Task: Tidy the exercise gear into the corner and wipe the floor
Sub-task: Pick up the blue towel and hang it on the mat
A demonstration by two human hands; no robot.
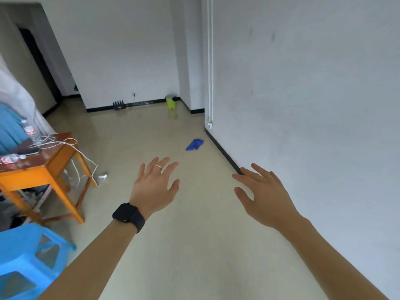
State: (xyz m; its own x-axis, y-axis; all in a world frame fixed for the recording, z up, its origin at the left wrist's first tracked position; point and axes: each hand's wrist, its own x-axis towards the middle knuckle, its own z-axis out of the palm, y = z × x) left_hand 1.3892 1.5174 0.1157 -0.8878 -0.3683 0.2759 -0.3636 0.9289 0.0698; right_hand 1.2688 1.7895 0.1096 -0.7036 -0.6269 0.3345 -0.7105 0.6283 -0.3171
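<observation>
- Nearest us, at lower left, a blue plastic stool (28,256) stands on the pale floor (194,245).
- Our left hand (154,187), with a black watch (128,216) at the wrist and a ring (158,167) on one finger, is held out above the floor, back up, fingers spread and straight, grasping nothing.
- Our right hand (263,195) is held out alongside, well apart from the left, fingers likewise spread and empty, close by the white wall (303,83) on the right.
- To the left, an orange wooden table (43,169) carries a standing water bottle (30,131), a second bottle (10,158) lying on its side, and a white cable (86,158) trailing over the edge to the floor.
- Beyond our hands, a crumpled blue cloth (194,144) lies on the floor near the black skirting of the right-hand wall, touched by neither hand.
- Farthest off, a green bin (171,101) stands in the corner against the back wall; a dark ridged object (119,104) sits along the same skirting, too small to identify.
</observation>
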